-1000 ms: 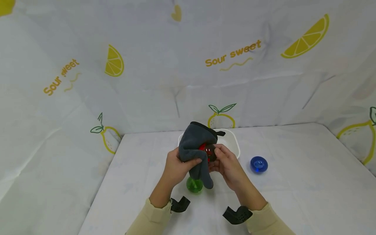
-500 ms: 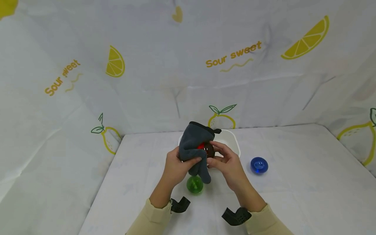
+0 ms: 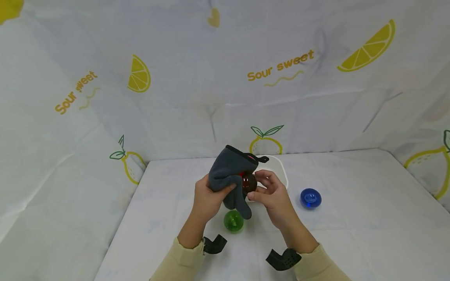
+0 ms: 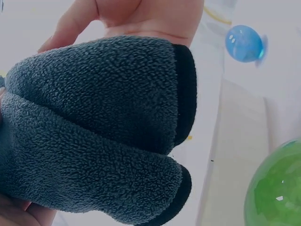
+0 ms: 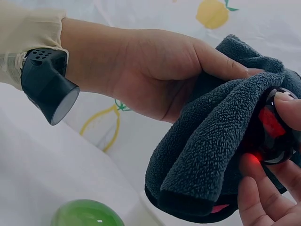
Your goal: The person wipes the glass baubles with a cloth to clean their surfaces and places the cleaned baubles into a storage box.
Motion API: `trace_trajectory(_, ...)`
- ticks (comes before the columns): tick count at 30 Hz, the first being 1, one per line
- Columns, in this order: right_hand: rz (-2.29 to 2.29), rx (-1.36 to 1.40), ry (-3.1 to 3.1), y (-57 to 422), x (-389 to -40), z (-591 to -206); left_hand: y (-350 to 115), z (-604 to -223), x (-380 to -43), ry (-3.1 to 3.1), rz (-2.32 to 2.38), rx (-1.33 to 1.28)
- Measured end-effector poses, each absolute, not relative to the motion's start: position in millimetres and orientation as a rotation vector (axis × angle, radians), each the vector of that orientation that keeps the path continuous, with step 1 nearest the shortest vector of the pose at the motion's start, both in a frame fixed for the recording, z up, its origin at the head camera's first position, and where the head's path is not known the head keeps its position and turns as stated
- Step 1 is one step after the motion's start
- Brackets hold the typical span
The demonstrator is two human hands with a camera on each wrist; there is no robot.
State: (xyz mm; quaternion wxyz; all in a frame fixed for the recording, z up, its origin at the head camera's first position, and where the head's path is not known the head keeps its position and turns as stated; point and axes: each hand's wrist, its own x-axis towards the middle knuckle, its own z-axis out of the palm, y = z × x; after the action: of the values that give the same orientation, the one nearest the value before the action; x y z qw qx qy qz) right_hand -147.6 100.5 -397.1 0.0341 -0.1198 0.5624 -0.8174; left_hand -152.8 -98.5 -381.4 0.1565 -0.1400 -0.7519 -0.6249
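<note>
My left hand (image 3: 207, 198) grips a folded dark grey cleaning cloth (image 3: 225, 169) with a black edge and a small hanging loop. Against the cloth's right side sits a dark red, see-through glass-like ball (image 3: 249, 183). The thumb and fingers of my right hand (image 3: 275, 197) hold this ball from the right. In the right wrist view the ball (image 5: 275, 125) shines red beside the cloth folds, with fingers around it. Below the cloth, a green see-through ball (image 3: 233, 221) lies on the table, seen close in the left wrist view.
Behind the hands stands a white tray (image 3: 281, 175), partly covered by the cloth. A blue see-through ball (image 3: 311, 198) lies on the white-covered table (image 3: 358, 218) to the right. A lemon-printed white cloth backdrop (image 3: 183, 78) rises at the table's far edge.
My right thumb has shifted from the ball's upper side to its lower side, so the fingers now sit higher. The left hand has moved the cloth slightly left. Green and blue balls stay put.
</note>
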Motion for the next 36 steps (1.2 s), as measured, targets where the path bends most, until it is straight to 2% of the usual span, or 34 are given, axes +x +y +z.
trace_trajectory(15, -2.466, -0.376, 1.712, 101.6, -148.2, -396.5, -103.2, -384.7, -154.7, -2.098, -1.839, -0.42)
trace_trajectory(26, -2.391, -0.462, 1.687, 104.0, -145.3, -398.8, -101.3, -383.6, -151.9, -2.162, -1.926, -0.617)
trace_trajectory(36, -2.48, -0.392, 1.698, 103.9, -148.3, -396.7, -100.7, -383.6, -152.0, -2.282, -1.911, -0.537)
